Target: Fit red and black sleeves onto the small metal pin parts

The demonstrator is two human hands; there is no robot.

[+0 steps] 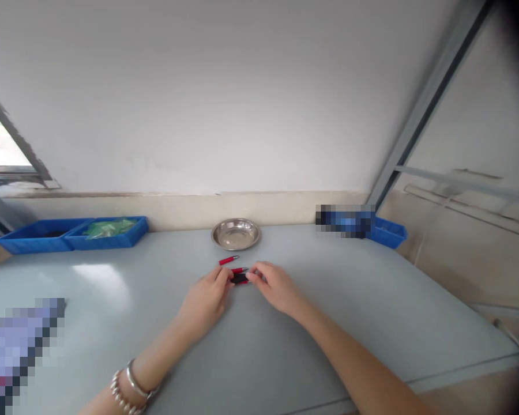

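My left hand is closed in a pinch at the left end of a small black piece, whose exact kind I cannot make out. At its right end, the fingertips of my right hand are closed on it too. Just behind the black piece lies a red pen-like part with a silver tip, partly covered by my left fingers. Some more red shows under the black piece. Farther back, a second red pen-like part lies loose on the grey table, apart from both hands.
A round metal dish stands behind the red parts, near the wall. Two blue bins, one with dark contents and one with green plastic, sit at back left. Another blue bin stands at back right beside a blurred-out item.
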